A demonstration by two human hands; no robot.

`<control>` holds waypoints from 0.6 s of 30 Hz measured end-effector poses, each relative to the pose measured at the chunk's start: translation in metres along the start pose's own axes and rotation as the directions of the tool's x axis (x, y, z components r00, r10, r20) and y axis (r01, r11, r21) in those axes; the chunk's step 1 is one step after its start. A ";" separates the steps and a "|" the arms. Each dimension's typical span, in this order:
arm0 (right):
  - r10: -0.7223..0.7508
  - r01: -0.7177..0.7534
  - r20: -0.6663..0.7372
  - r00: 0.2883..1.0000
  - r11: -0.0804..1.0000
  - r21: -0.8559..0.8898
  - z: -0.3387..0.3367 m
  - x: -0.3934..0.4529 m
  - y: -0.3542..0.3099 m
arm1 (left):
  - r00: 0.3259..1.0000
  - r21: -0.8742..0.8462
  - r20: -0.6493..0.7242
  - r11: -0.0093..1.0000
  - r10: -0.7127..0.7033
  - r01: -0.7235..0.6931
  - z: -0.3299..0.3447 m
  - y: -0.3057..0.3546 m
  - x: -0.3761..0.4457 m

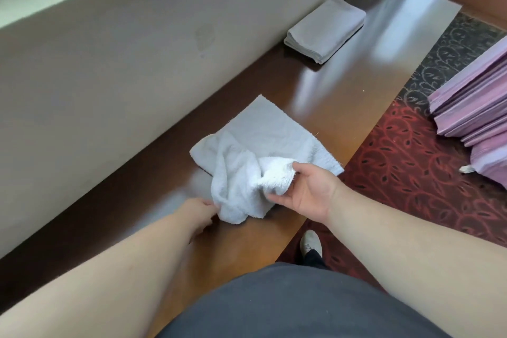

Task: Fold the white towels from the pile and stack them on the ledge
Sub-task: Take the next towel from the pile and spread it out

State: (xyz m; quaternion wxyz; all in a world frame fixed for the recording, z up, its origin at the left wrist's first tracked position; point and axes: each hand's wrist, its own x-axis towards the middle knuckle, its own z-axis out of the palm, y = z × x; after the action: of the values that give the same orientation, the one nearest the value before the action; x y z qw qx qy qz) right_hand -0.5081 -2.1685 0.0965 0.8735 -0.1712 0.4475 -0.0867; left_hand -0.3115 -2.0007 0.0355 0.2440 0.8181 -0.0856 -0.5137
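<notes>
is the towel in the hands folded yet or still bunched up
Still bunched. The near part of the white towel is crumpled between the left hand and right hand; only its far corner lies flat on the ledge.

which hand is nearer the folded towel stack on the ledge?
Right. The right hand grips the loose towel on the side toward the folded towel stack; the left hand pinches its near corner, farther back along the ledge.

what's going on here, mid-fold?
Yes. A person stands at the wooden ledge with a crumpled white towel. The right hand grips one bunched end, and the left hand pinches the lower edge. The far part lies flat on the ledge. A stack of folded towels already sits further along, against the wall.
</notes>
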 end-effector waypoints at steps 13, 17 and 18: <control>-0.461 -0.110 0.013 0.887 -0.238 -0.965 -0.033 0.025 -0.026 | 0.970 -0.690 -0.194 0.723 -0.150 -0.026 -0.047 0.030 0.001; -0.436 0.173 0.420 0.796 -0.502 -0.848 -0.014 0.035 -0.020 | 0.997 -0.661 -0.076 0.748 0.002 -0.052 -0.048 0.010 0.002; -0.355 0.248 0.544 0.760 -0.615 -0.748 -0.005 0.034 -0.012 | 0.997 -0.630 -0.068 0.776 -0.031 -0.019 -0.047 0.005 0.000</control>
State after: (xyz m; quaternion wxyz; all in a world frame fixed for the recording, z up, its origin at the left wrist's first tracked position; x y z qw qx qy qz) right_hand -0.4921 -2.1912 0.0731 0.1957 -0.9513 0.2367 0.0265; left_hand -0.2695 -1.9907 0.0543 0.5049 0.7082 0.1027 -0.4827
